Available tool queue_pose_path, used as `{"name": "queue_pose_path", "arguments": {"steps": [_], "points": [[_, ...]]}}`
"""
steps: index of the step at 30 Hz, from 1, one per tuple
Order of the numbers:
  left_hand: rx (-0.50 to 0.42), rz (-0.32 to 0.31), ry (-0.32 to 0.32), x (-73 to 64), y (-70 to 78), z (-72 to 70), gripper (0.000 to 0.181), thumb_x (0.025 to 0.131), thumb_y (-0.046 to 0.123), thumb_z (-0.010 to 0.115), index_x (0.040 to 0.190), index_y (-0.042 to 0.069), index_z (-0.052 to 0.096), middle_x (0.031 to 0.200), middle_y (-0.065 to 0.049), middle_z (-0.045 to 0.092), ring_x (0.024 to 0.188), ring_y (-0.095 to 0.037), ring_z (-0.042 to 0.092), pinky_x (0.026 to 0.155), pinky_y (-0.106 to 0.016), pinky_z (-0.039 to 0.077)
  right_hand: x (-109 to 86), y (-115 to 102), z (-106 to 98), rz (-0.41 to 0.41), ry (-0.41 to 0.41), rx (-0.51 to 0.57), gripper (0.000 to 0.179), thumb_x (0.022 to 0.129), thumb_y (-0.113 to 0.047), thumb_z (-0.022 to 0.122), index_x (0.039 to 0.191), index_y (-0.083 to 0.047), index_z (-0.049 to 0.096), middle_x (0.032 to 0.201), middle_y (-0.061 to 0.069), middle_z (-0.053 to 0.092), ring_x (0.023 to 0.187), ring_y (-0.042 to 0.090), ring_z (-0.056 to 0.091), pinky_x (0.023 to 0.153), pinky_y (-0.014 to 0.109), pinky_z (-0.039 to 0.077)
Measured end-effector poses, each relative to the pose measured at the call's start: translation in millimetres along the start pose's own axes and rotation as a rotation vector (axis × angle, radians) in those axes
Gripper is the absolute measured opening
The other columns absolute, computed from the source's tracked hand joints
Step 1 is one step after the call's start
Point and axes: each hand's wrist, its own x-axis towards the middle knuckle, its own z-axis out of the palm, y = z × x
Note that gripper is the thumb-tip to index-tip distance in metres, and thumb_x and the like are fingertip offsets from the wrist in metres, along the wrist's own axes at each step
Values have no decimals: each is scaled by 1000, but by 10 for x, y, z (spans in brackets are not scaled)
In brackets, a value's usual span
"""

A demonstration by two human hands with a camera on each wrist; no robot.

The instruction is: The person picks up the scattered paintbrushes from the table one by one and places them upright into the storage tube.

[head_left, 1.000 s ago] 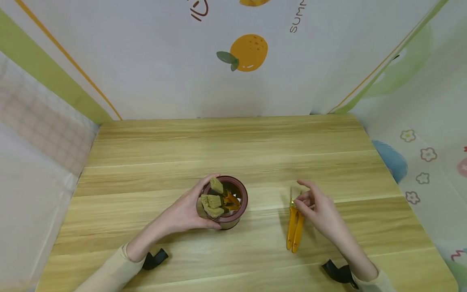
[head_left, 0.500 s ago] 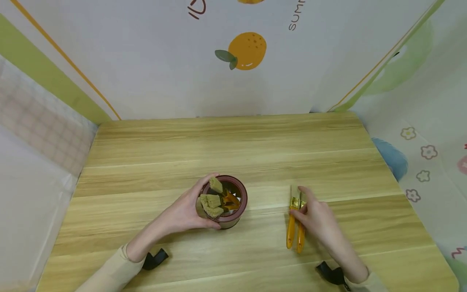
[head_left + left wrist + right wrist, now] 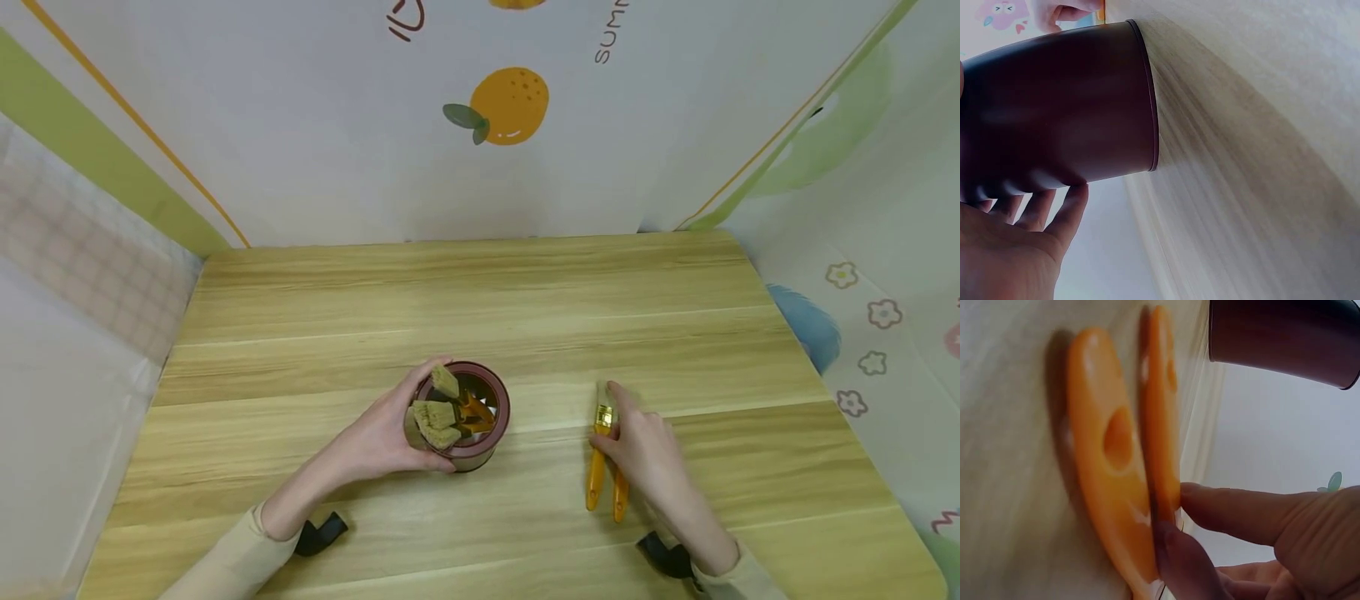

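Observation:
A dark red pot stands upright on the table, several brushes in it with pale bristles upward, leaning toward my left hand. That hand grips the pot's side, fingers and thumb spread around it. Farther right, two paintbrushes with orange handles lie side by side on the wood. My right hand pinches the left paintbrush near its metal band, the thumb on its left edge. In the right wrist view a fingertip reaches between that brush and the right paintbrush, whose upper part the hand hides in the head view.
The wooden table ends at a white printed wall sheet at the back, with more sheeting on both sides. Black straps hang at both wrists.
My right hand has come down over the two paintbrushes and taken hold of the left one. The handles now lie farther apart at their lower ends. My left hand and the pot stay put.

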Motion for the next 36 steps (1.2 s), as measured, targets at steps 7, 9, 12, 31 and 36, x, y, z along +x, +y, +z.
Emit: {"name": "queue_pose_path", "arguments": {"steps": [7, 9, 12, 31, 36], "points": [[11, -1, 5, -8, 7, -3, 125, 65, 36, 99, 162, 40, 20, 157, -7, 47, 138, -33, 54, 110, -65, 44, -5, -29, -3, 25, -9, 13, 80, 82, -4, 82, 148, 10, 39, 71, 5, 69, 49, 9, 54, 42, 20, 43], [6, -1, 5, -10, 5, -1, 125, 65, 36, 99, 162, 40, 20, 157, -7, 47, 138, -33, 54, 110, -65, 44, -4, -38, 2, 28, -15, 14, 79, 81, -3, 80, 148, 10, 40, 71, 5, 68, 48, 9, 54, 41, 20, 43], [-1, -5, 3, -10, 1, 3, 125, 65, 36, 99, 161, 40, 20, 156, -6, 47, 138, -33, 54, 110, -64, 44, -4, -53, 4, 30, -22, 16, 77, 80, -1, 77, 147, 9, 42, 71, 5, 68, 47, 10, 53, 41, 20, 42], [-5, -5, 6, -14, -3, -4, 124, 66, 37, 98, 161, 43, 19, 159, -5, 45, 140, -33, 52, 110, -66, 43, 116, -322, -481, -117, 35, 265, 42, 94, -5, 68, 133, 8, 58, 102, 15, 70, 86, 21, 71, 64, 22, 53], [2, -1, 10, -13, 1, -4, 125, 65, 37, 99, 161, 42, 20, 158, -6, 46, 140, -33, 52, 110, -66, 43, 133, -508, -605, -202, 83, 475, 42, 96, -5, 71, 134, 3, 56, 104, 16, 73, 89, 12, 74, 74, 18, 58]]}}
